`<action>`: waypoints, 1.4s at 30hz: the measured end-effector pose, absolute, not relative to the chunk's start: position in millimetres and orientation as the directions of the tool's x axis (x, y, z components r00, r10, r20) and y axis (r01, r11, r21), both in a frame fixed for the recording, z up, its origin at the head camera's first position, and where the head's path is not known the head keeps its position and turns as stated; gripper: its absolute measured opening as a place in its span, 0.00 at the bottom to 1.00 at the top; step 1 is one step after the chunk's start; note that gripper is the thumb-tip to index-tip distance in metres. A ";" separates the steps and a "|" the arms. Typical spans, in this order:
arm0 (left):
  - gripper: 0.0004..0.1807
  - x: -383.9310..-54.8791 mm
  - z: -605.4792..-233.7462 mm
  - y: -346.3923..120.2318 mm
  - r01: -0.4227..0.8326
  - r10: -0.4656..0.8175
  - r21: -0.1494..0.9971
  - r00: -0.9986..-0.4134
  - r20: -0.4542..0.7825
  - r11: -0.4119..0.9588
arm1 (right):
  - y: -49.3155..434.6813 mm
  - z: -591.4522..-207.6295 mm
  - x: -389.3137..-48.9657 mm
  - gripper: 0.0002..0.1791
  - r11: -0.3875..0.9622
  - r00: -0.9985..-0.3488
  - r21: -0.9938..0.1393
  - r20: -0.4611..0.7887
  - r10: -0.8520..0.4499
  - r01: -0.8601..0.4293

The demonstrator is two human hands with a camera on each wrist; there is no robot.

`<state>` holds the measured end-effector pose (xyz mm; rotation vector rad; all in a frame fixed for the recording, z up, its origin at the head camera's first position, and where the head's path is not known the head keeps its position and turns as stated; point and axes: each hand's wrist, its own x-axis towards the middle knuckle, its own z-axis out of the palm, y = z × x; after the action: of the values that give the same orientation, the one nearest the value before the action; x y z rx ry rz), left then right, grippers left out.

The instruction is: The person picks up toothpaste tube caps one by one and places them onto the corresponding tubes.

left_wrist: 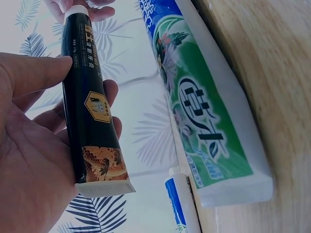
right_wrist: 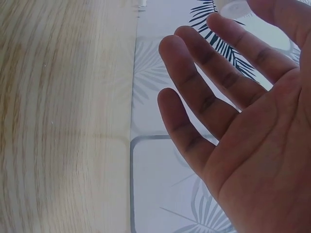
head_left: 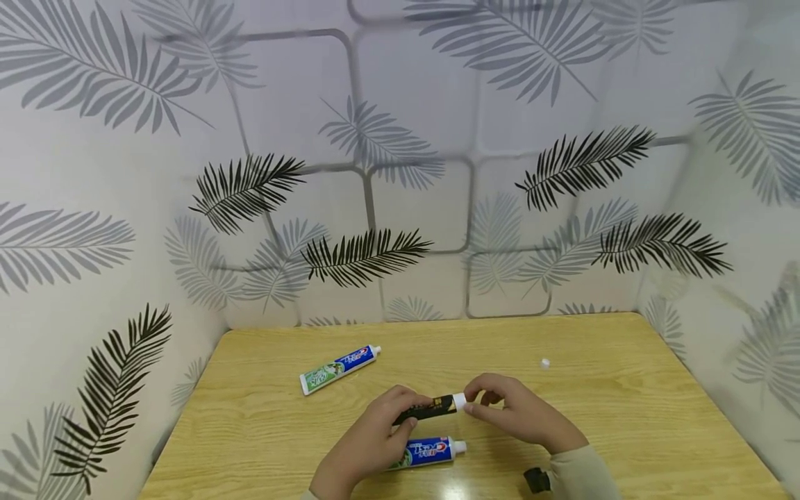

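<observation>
In the head view, my left hand (head_left: pixel 375 430) grips a black toothpaste tube (head_left: pixel 445 405), its white cap toward my right hand. The left wrist view shows the black tube (left_wrist: pixel 90 97) across the fingers, with the thumb on its edge. My right hand (head_left: pixel 521 410) has its thumb and index fingertips at the white cap (head_left: pixel 460 401), one on each side. The right wrist view shows the cap (right_wrist: pixel 235 8) between those two fingertips, while the other fingers (right_wrist: pixel 194 82) are spread. A blue and green toothpaste tube (head_left: pixel 431 451) lies just below the left hand, partly hidden by it.
Another blue and green toothpaste tube (head_left: pixel 340 369) lies farther back on the wooden table (head_left: pixel 262 417). A small white cap (head_left: pixel 546 363) sits at the back right. Near the right sleeve is a black object (head_left: pixel 536 479). A leaf-patterned wall (head_left: pixel 425 208) stands behind the table.
</observation>
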<state>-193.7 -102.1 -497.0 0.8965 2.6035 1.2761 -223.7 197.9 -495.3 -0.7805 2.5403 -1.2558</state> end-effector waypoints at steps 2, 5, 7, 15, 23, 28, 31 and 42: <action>0.21 -192.2 -497.5 -101.7 0.456 0.547 0.756 -0.823 0.157 0.470 | 197.6 -495.7 -222.3 0.11 0.507 -0.843 -0.781 0.047 -0.536 -0.366; 0.21 -189.9 -498.6 -101.4 0.456 0.545 0.758 -0.823 0.159 0.467 | 197.1 -496.5 -219.9 0.13 0.504 -0.846 -0.786 0.047 -0.531 -0.359; 0.21 -188.2 -499.3 -101.0 0.455 0.546 0.758 -0.823 0.159 0.466 | 196.8 -497.2 -218.3 0.16 0.494 -0.845 -0.792 0.053 -0.532 -0.360; 0.21 -181.5 -499.5 -98.3 0.451 0.548 0.765 -0.822 0.155 0.460 | 196.9 -498.2 -212.1 0.13 0.479 -0.840 -0.798 0.063 -0.538 -0.367; 0.21 -175.6 -498.4 -97.5 0.453 0.541 0.759 -0.826 0.159 0.469 | 196.1 -494.4 -206.2 0.14 0.494 -0.839 -0.786 0.055 -0.542 -0.371; 0.21 -174.8 -498.4 -97.3 0.461 0.542 0.756 -0.823 0.169 0.464 | 196.8 -492.6 -203.5 0.15 0.499 -0.840 -0.786 0.046 -0.540 -0.364; 0.21 -173.4 -497.5 -97.0 0.470 0.543 0.751 -0.821 0.178 0.464 | 197.0 -492.5 -202.5 0.15 0.509 -0.843 -0.784 0.032 -0.537 -0.355; 0.21 -172.3 -486.1 -95.4 0.541 0.552 0.706 -0.795 0.252 0.457 | 197.2 -485.6 -202.3 0.18 0.533 -0.846 -0.765 0.031 -0.532 -0.362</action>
<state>-172.3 -95.4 -486.1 1.0017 2.6705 1.2859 -202.3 197.2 -485.6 -0.7586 2.5648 -1.2079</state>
